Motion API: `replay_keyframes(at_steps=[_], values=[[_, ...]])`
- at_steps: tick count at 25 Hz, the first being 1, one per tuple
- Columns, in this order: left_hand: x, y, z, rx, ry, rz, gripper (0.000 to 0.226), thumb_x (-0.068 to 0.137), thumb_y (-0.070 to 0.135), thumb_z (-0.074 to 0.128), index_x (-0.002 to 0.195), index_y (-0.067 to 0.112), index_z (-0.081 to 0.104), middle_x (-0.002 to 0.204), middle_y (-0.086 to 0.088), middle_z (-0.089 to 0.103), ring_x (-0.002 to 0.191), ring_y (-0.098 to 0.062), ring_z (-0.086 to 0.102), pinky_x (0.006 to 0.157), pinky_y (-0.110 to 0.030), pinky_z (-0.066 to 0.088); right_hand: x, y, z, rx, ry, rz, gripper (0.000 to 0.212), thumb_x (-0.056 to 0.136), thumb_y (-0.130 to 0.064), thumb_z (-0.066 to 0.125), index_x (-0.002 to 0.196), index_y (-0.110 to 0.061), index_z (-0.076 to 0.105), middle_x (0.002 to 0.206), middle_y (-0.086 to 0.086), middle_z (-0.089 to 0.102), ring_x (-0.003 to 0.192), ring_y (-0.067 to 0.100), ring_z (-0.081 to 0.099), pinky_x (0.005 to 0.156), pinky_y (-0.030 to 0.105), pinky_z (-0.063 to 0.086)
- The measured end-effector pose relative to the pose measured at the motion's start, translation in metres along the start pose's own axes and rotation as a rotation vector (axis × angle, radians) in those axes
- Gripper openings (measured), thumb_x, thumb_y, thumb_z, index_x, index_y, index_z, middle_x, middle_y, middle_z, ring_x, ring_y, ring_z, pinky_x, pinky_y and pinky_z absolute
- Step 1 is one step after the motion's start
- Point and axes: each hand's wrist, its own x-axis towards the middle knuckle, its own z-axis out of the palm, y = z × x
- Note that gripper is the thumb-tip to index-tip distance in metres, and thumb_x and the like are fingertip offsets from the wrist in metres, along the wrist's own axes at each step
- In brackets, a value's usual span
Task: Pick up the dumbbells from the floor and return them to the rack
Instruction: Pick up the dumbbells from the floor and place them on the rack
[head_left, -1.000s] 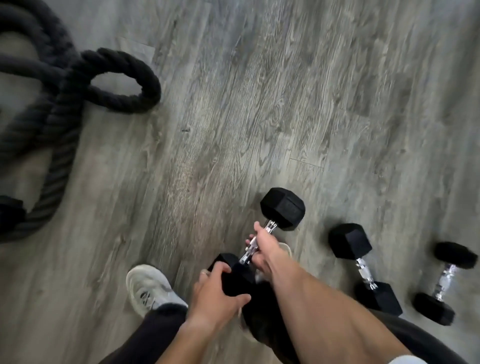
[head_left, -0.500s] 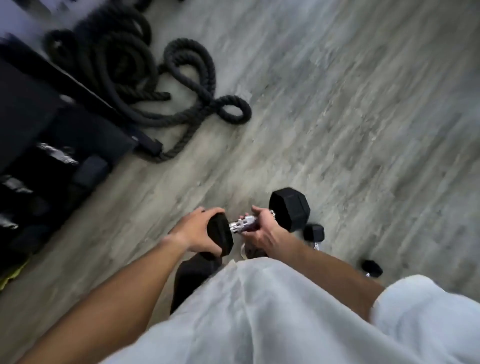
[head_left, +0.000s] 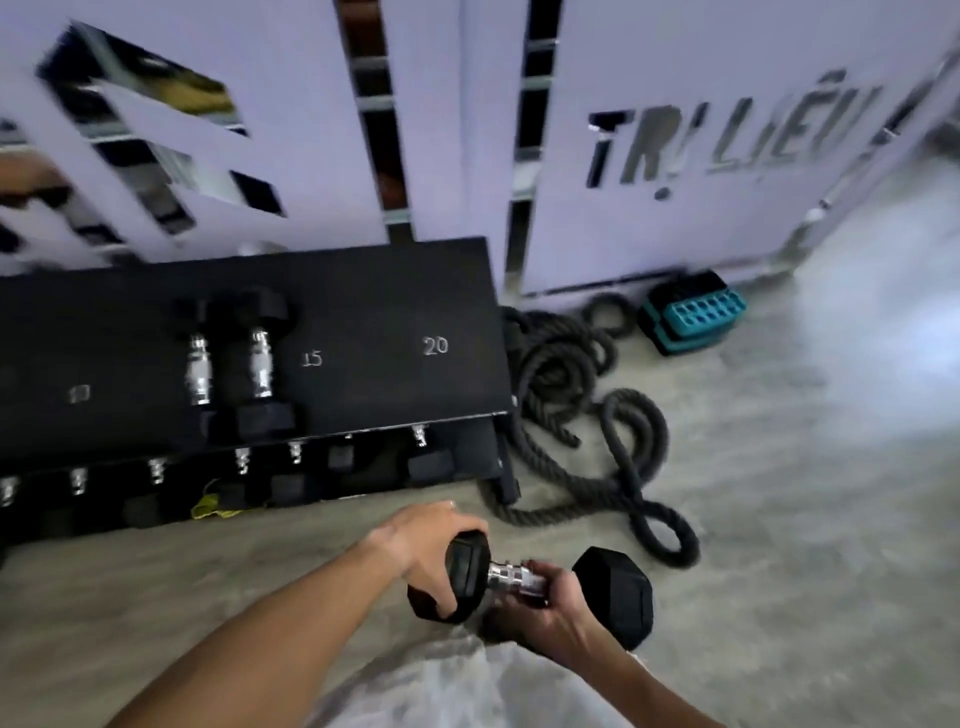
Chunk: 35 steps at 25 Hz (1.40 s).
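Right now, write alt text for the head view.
Two hands carry a black hex dumbbell above the floor: the left hand grips one head, the right hand its chrome handle. Ahead stands a black rack marked 15 and 20, with a coiled rope beside it.

Bare forearms; white shirt (head_left: 457, 691)

Head view looks down, somewhat blurred, toward rack (head_left: 249, 332).
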Motion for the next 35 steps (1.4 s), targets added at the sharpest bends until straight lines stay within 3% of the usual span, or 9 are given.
replay_keyframes(at_steps=[4, 7, 11, 17, 21, 24, 27, 30, 35], values=[[-0.011, -0.062, -0.017, -0.132, 0.117, -0.162, 0.085, 0.039, 0.053, 0.081, 0.115, 0.053, 0.044, 0.108, 0.009, 0.054, 0.099, -0.018, 0.058, 0.079, -0.033, 0.055, 0.031, -0.007, 0.086, -0.306, -0.022, -0.003, 0.016, 0.094, -0.010, 0.044, 0.091, 0.001, 0.055, 0.102, 0.023, 0.054, 0.108, 0.038, 0.051, 0.115, 0.050, 0.033], [0.000, -0.104, -0.032, -0.216, 0.171, -0.284, 0.095, 0.039, 0.056, 0.078, 0.124, 0.055, 0.038, 0.116, 0.012, 0.050, 0.103, -0.017, 0.058, 0.083, -0.035, 0.056, 0.065, -0.023, 0.149, -0.483, 0.022, -0.032, 0.012, 0.091, -0.006, 0.048, 0.085, -0.001, 0.057, 0.087, 0.020, 0.057, 0.088, 0.036, 0.057, 0.095, 0.045, 0.047], [0.032, -0.156, -0.063, -0.330, 0.217, -0.443, 0.099, 0.036, 0.060, 0.077, 0.124, 0.054, 0.032, 0.119, 0.011, 0.045, 0.101, -0.021, 0.060, 0.081, -0.035, 0.053, 0.118, -0.054, 0.242, -0.627, 0.034, 0.006, 0.017, 0.090, -0.004, 0.049, 0.074, -0.004, 0.056, 0.073, 0.015, 0.058, 0.069, 0.029, 0.058, 0.065, 0.037, 0.047], [0.076, -0.193, -0.080, -0.497, 0.404, -0.695, 0.104, 0.032, 0.073, 0.063, 0.127, 0.051, 0.027, 0.115, 0.010, 0.049, 0.112, -0.018, 0.051, 0.097, -0.039, 0.044, 0.161, -0.084, 0.370, -0.890, 0.101, -0.016, 0.003, 0.082, 0.002, 0.056, 0.081, 0.000, 0.058, 0.073, 0.017, 0.061, 0.068, 0.027, 0.061, 0.066, 0.037, 0.053], [0.117, -0.215, -0.090, -0.620, 0.450, -0.845, 0.115, 0.033, 0.078, 0.061, 0.136, 0.047, 0.022, 0.123, 0.002, 0.049, 0.118, -0.022, 0.047, 0.101, -0.042, 0.042, 0.188, -0.092, 0.442, -1.125, 0.122, -0.071, 0.008, 0.078, 0.003, 0.060, 0.083, -0.003, 0.059, 0.071, 0.014, 0.063, 0.064, 0.024, 0.066, 0.061, 0.035, 0.057], [0.143, -0.227, -0.094, -0.680, 0.402, -0.918, 0.124, 0.032, 0.081, 0.060, 0.143, 0.043, 0.021, 0.134, -0.006, 0.048, 0.126, -0.026, 0.046, 0.105, -0.046, 0.040, 0.206, -0.092, 0.474, -1.250, 0.118, -0.086, 0.013, 0.076, 0.005, 0.059, 0.082, -0.007, 0.059, 0.073, 0.012, 0.065, 0.063, 0.023, 0.066, 0.060, 0.033, 0.057], [0.164, -0.241, -0.093, -0.725, 0.352, -0.941, 0.122, 0.032, 0.083, 0.058, 0.141, 0.038, 0.025, 0.129, -0.003, 0.054, 0.122, -0.023, 0.052, 0.104, -0.047, 0.038, 0.232, -0.085, 0.490, -1.320, 0.132, -0.114, 0.018, 0.074, 0.005, 0.059, 0.085, -0.010, 0.057, 0.076, 0.010, 0.065, 0.061, 0.022, 0.064, 0.058, 0.030, 0.055], [0.170, -0.250, -0.083, -0.700, 0.307, -0.945, 0.115, 0.035, 0.083, 0.059, 0.136, 0.036, 0.029, 0.120, 0.002, 0.062, 0.116, -0.021, 0.057, 0.104, -0.048, 0.034, 0.249, -0.073, 0.485, -1.371, 0.169, -0.128, 0.019, 0.072, 0.003, 0.062, 0.087, -0.009, 0.058, 0.075, 0.010, 0.064, 0.064, 0.023, 0.065, 0.068, 0.037, 0.058], [0.170, -0.260, -0.057, -0.652, 0.263, -0.949, 0.109, 0.036, 0.089, 0.053, 0.130, 0.038, 0.034, 0.117, 0.006, 0.066, 0.118, -0.025, 0.049, 0.095, -0.047, 0.031, 0.266, -0.056, 0.462, -1.355, 0.203, -0.152, 0.020, 0.069, -0.004, 0.068, 0.086, -0.011, 0.062, 0.076, 0.008, 0.068, 0.067, 0.022, 0.069, 0.069, 0.038, 0.060]])
